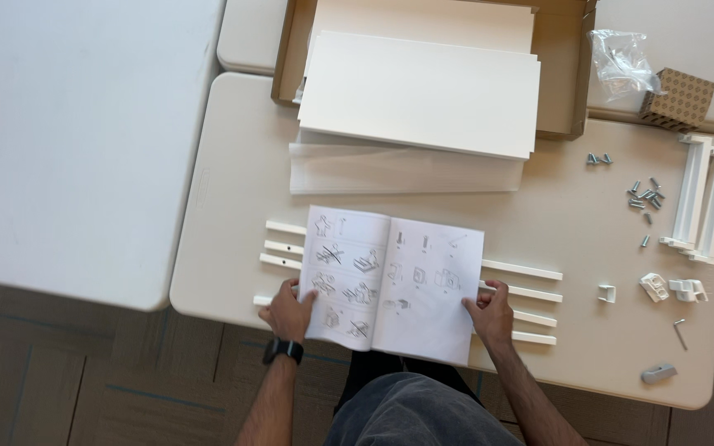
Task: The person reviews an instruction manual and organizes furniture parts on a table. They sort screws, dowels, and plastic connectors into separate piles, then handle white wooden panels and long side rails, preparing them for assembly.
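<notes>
Booklet: an open instruction booklet (394,281) is spread flat at the near edge of the table (564,215), laid over 4 white slats (522,291).
Left hand: the left hand (287,314) is pressed on the booklet's left edge, fingers curled onto the page; a dark wristwatch (283,350) is worn.
Right hand: the right hand (489,312) is set on the right edge, thumb on the page, page pinched lightly.
Far edge: white panels (419,95) are stacked in an open cardboard box (287,58).
Right edge: a white frame piece (698,198) is laid beside loose screws (644,198).
Far right corner: a clear plastic bag (621,59) is seen touching a small patterned box (678,99).
Near right corner: small white plastic fittings (671,287), a hex key (681,333) and a grey piece (659,373) are scattered.
</notes>
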